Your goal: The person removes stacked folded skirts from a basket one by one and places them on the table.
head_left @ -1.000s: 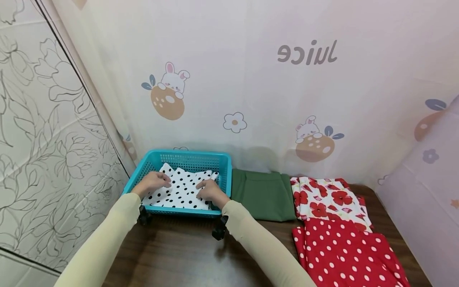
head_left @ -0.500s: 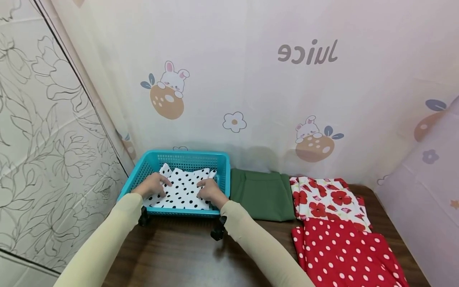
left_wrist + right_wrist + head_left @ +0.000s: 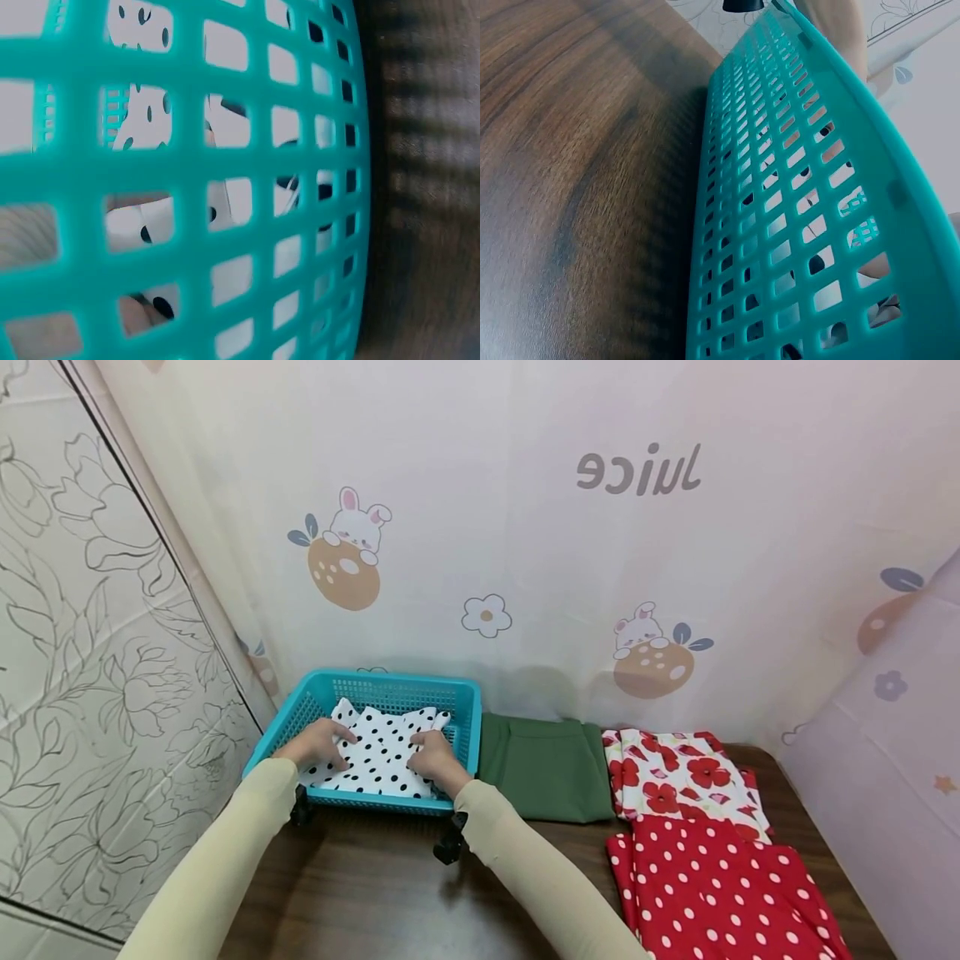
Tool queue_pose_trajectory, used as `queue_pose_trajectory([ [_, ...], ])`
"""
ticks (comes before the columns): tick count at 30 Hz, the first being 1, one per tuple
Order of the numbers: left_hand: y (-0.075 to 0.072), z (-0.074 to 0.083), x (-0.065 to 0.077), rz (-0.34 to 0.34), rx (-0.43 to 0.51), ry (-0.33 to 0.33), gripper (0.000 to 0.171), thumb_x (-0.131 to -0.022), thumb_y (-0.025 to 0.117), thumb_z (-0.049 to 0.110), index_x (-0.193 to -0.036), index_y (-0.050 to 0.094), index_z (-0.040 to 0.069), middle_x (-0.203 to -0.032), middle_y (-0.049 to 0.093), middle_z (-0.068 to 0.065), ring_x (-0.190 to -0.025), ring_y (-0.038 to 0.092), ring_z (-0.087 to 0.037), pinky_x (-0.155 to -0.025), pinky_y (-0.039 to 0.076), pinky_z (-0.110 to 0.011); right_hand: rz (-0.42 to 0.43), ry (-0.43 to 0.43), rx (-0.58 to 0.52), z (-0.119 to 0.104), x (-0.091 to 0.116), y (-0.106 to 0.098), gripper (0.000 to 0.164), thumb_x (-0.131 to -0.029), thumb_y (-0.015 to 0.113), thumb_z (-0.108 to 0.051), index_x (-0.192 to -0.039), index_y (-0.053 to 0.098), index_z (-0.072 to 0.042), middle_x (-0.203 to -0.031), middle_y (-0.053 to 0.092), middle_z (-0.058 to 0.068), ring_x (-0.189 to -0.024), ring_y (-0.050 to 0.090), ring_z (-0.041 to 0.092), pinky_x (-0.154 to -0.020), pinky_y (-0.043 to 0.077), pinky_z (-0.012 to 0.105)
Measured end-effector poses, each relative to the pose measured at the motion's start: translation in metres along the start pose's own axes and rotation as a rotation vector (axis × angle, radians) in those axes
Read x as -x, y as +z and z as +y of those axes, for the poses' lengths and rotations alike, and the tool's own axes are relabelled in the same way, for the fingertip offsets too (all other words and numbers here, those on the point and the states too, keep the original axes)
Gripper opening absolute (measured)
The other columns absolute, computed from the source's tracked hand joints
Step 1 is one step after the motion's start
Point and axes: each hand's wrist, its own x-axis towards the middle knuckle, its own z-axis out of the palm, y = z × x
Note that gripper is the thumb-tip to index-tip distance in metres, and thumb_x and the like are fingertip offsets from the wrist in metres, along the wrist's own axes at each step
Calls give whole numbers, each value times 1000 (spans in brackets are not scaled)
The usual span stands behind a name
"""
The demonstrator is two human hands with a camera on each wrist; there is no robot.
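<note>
A white cloth with black polka dots lies inside a turquoise perforated plastic basket in the head view. Over the basket's left side, my left hand rests on the cloth with its fingers spread. My right hand reaches in from the right and touches the cloth's right part, fingers pointing left. In the left wrist view, the basket wall hides most of that hand, and the dotted cloth shows through the holes. The right wrist view is largely filled by the front wall.
A folded green cloth lies right of the basket. Beyond it are a red-flowered white cloth and a red cloth with white dots. A brown wooden table bears everything. Patterned curtains stand close behind and at both sides.
Both hands stay in the basket with only slight shifts of the fingers on the dotted cloth. The view has turned slightly, so the whole scene sits a little further left.
</note>
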Motion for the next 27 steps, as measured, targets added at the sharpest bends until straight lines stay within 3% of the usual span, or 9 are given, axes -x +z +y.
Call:
queue_pose_trajectory([
  [2,0,1,-1,19,-8,11,53,-78,86,0,-128,70,4,-156,42,-30,-131,50,-43,-102,49,-59,2,0,-2,-1,-1,0,49,-95,65,2,-143,60,-5,-155,51,15,-135,51,28,-97,54,42],
  [5,-1,2,-4,32,6,35,57,-77,86,-3,-130,68,5,-156,41,-30,-104,60,-36,-86,55,-47,2,-5,-8,-2,-3,0,51,-96,63,3,-145,58,-6,-157,49,13,-142,47,28,-104,52,44],
  [8,-2,1,-7,35,25,59,56,-76,84,-7,-129,69,5,-156,40,-31,-78,55,-26,-69,50,-35,4,-25,-5,-2,-5,0,51,-95,64,2,-145,59,-7,-156,49,13,-140,48,27,-103,52,43],
  [10,-4,0,-8,34,34,64,54,-76,82,-9,-126,71,6,-155,41,-31,-70,51,-23,-62,47,-32,-8,-39,-22,-2,-5,-1,52,-94,65,3,-145,59,-7,-156,49,14,-116,60,27,-89,55,40],
  [13,-6,-2,-8,35,40,64,51,-75,82,-11,-123,75,8,-154,45,-30,-65,49,-20,-58,45,-30,-14,-68,-26,-1,-5,-2,51,-93,70,0,-143,61,-7,-154,52,14,-94,60,22,-75,53,34],
  [15,-8,-3,-7,40,50,71,50,-75,81,-12,-121,77,9,-152,48,-30,-62,47,-20,-56,45,-29,-11,-91,-35,-1,-4,-3,50,-92,73,-3,-141,63,-6,-153,53,15,-88,60,22,-72,54,34],
  [17,-9,-2,-5,42,69,76,49,-75,80,-13,-119,77,8,-151,50,-29,-64,48,-21,-56,46,-29,4,-116,-23,0,-4,-4,47,-90,77,-7,-136,66,-5,-150,55,15,-103,65,20,-77,57,34],
  [19,-10,-1,-2,46,71,79,49,-75,79,-13,-120,77,8,-150,51,-29,-72,53,-23,-57,48,-29,3,-127,-17,0,-3,-5,42,-90,79,-9,-130,69,-5,-148,56,14,-102,65,23,-77,58,35],
  [27,-20,6,12,94,98,66,54,-76,81,-10,-126,74,6,-157,40,-31,-102,60,-36,-74,55,-37,-71,-113,-29,-2,-3,-12,30,-94,73,-7,-124,72,-6,-151,53,15,-67,50,15,-61,46,28],
])
